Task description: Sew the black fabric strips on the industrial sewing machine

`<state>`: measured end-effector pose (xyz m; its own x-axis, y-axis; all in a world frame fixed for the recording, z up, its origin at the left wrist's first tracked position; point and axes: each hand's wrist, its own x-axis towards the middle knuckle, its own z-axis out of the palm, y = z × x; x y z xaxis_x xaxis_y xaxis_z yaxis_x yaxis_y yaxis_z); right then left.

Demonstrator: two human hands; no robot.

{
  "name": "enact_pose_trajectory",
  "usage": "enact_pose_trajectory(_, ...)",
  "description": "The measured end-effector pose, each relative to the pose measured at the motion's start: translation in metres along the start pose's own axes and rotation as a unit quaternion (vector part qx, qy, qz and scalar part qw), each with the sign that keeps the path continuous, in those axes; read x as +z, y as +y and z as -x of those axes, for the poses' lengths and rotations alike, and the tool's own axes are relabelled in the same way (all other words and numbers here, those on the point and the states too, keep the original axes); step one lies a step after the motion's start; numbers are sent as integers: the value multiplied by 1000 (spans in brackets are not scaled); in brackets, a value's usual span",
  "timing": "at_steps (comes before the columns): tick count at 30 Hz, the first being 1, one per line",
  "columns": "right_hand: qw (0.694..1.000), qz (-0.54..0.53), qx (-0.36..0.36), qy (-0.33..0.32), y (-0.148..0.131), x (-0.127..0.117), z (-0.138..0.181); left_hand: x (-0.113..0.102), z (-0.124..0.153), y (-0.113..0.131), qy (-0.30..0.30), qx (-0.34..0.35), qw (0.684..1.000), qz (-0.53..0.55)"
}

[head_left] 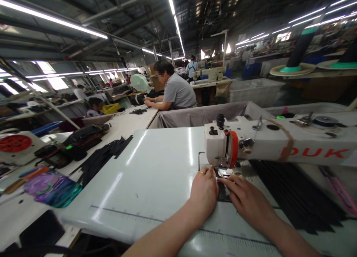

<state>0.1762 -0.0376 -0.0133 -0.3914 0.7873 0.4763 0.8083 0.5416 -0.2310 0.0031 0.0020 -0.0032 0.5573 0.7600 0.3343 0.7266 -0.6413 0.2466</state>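
Two bare hands meet at the needle area: the left hand [205, 190], fingers bent, and the right hand [247, 193], fingers extended, rest at a small black fabric piece [224, 196]; whether either pinches it, I cannot tell. It lies just before the presser foot [225, 173]. With fingertips so near, a slip could catch one; uneven pressure could skew the fabric. Black strips [297, 195] lie beyond, under the sewing machine's arm [267, 142].

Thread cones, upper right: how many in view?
2. One thread cone appears above the sewing machine in the picture; the second cone is at the right edge, partly cut off. Others may be hidden or out of frame.
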Motion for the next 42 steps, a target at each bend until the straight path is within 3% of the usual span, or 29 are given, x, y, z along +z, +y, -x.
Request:
enact_pose_trajectory(6,1000,-9,0,2,0,1,0,-4,-8,-17,73,-65,989,114)
enact_pose_trajectory(9,1000,-11,3,-1,-2,-3,0,-4,-16,-23,24,-51,995,84)
enact_pose_trajectory(12,997,46,50,27,2,-14,3,-7,-17,-29,-4,-62,997,40)
enact_pose_trajectory(15,970,196,132,55,16,-28,11,-17,-11,-43,28,-149,988,-13)
enact_pose_trajectory(19,928,323,185,29,33,-39,20,-39,0,-63,93,-281,950,-97)
enact_pose_trajectory(22,947,254,189,50,27,-40,23,-44,2,-54,149,-264,953,-28)
enact_pose_trajectory(24,978,101,173,57,11,-39,22,-37,1,-38,105,-232,954,158)
enact_pose_trajectory(25,987,9,157,37,0,-38,22,-32,0,-28,42,-222,932,283)
enact_pose_trajectory(27,983,-133,120,-39,-21,-39,19,-23,-1,-12,-101,-205,835,501)
enact_pose_trajectory(28,978,-169,107,-61,-29,-39,17,-20,-1,-7,-143,-207,785,567)
enact_pose_trajectory(29,975,-191,89,-77,-35,-40,14,-17,-1,-3,-155,-217,751,604)
enact_pose_trajectory(31,970,-214,44,-103,-37,-41,6,-16,-1,0,-114,-255,731,623)
enact_pose_trajectory(34,965,-218,-31,-140,-24,-39,-4,-15,-3,-3,-48,-294,735,609)
enact_pose_trajectory(37,976,-162,-78,-125,-12,-29,-6,-12,-5,-5,-36,-302,762,571)
enact_pose_trajectory(39,989,-87,-92,-75,-9,-21,-3,-11,-4,-5,-15,-278,821,498)
enact_pose_trajectory(42,993,22,-119,-3,-10,-8,4,-15,1,-4,48,-205,929,304)
